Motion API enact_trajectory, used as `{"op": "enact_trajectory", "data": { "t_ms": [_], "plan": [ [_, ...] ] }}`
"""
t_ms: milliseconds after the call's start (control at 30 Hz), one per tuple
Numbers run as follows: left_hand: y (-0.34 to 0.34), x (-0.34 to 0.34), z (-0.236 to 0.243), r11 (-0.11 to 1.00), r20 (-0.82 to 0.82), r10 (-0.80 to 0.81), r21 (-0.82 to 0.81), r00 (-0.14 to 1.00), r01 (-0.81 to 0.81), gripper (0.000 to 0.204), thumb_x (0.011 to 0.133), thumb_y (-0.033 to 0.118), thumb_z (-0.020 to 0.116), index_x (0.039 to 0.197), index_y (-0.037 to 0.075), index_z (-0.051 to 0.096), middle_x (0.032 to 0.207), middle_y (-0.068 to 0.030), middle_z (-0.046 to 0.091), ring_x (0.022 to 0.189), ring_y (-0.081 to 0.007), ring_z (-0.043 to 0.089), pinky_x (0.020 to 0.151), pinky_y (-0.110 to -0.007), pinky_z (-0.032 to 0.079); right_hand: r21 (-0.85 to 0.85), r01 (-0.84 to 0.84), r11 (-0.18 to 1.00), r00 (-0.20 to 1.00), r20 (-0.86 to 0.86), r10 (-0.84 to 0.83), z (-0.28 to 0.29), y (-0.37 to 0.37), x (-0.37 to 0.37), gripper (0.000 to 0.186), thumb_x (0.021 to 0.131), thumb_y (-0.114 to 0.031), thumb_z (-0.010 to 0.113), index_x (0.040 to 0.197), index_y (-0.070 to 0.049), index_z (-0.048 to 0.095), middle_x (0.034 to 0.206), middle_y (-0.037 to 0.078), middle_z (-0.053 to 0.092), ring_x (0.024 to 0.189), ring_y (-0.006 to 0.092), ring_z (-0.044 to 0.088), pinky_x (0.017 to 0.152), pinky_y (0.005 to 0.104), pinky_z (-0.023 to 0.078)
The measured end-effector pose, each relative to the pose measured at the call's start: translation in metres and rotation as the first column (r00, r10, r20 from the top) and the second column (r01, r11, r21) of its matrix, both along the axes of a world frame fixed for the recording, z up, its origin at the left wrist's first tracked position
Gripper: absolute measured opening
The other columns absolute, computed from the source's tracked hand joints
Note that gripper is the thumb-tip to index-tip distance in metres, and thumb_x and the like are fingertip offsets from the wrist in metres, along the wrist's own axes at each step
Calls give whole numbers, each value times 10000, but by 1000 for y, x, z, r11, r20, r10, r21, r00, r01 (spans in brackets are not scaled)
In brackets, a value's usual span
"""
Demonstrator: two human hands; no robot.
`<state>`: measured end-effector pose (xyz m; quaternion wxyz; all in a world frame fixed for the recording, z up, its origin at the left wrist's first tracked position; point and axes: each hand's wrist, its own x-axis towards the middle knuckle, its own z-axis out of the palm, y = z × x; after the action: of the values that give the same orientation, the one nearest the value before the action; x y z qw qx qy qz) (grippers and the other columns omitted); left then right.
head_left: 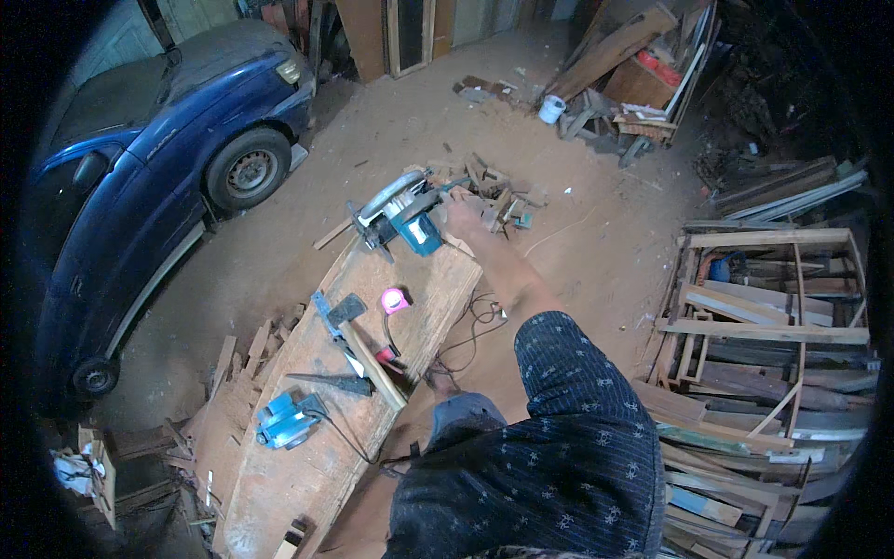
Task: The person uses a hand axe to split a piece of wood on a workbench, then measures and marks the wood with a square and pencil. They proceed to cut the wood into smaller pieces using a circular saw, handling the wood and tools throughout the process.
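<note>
My right hand reaches to the far end of the wooden workbench, closed on the rear handle of a teal circular saw. The saw rests at the bench's far edge, its round guard to the left. My left hand is out of view. Nearer on the bench lie a hatchet with a wooden handle, a blue metal tool partly beneath it, and a pink round tape measure. A dark, pointed flat tool lies closer to me. Beside it sits a blue electric planer with a black cord.
A blue car stands at the left. Wood offcuts lie beyond the bench, and more along its left side. Loose cable curls on the floor to the right. Stacked timber fills the right side. A white bucket stands farther off.
</note>
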<state>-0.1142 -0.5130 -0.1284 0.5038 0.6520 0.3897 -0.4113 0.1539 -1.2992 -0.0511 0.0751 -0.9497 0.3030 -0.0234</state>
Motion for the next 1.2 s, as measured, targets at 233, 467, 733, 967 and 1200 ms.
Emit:
{"op": "enact_trajectory", "data": {
  "t_ms": [233,467,733,967,1200],
  "plan": [
    [-93,95,105,983,451,-130,173,883,56,464,997,341,639,1341,42,552,1044,-50,658,864,-140,632,702,-276,493,133,-84,988,988,140,66,-34,-37,41,550,752,-71,696,1285,-118,573,1408,203,489,1339,412,439,1127,467,388],
    [-83,106,93,976,410,-163,202,898,85,421,997,288,645,1310,16,571,888,-28,612,742,-106,587,585,-251,460,257,-303,918,952,115,282,-14,-49,67,472,769,-180,734,1212,-91,601,1196,201,644,1210,393,568,1022,476,478],
    [-80,94,37,971,93,-237,56,967,233,362,1005,323,619,1209,24,601,876,-39,598,728,-137,584,592,-284,460,278,47,960,795,572,-204,16,-40,-46,428,753,-206,772,1085,2,601,1113,225,640,1083,452,590,966,502,472],
    [-52,136,18,964,121,-266,50,956,262,384,1012,356,597,1202,23,607,967,-66,608,817,-159,595,663,-320,481,-191,-77,979,845,508,166,71,-102,-154,343,647,-52,725,968,-67,603,961,163,621,1006,403,575,951,487,409],
    [-27,191,13,980,244,-201,50,949,195,410,1018,389,575,1196,22,613,1058,-92,619,905,-181,607,734,-357,501,-183,172,968,935,338,-102,152,-64,-227,379,669,-190,806,978,-64,626,971,146,673,1013,365,631,905,478,479]
  ]
}}
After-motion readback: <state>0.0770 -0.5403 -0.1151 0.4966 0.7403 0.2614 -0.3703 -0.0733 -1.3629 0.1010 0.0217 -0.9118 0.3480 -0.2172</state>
